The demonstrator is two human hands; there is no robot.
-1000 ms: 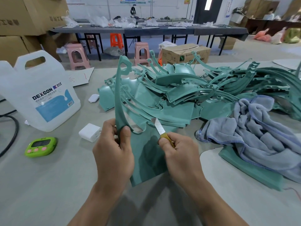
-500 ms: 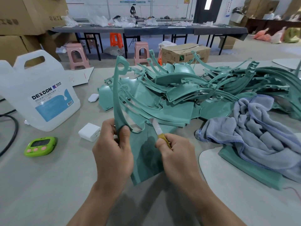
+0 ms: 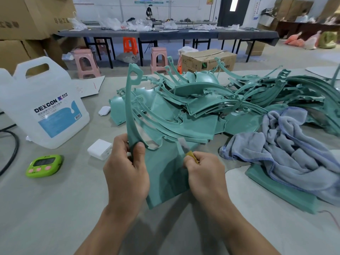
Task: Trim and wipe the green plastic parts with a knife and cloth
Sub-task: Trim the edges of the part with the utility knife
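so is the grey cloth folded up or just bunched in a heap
Bunched, not folded: the cloth lies in a crumpled heap of loose creases and draped ends, partly covering a flat green part.

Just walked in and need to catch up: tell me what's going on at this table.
A person is trimming a green plastic part. The left hand grips its narrow arm and holds it upright, while the right hand holds a yellow-handled knife with the blade at the part's edge. A pile of green parts lies behind, and a grey-blue cloth lies untouched on the right.
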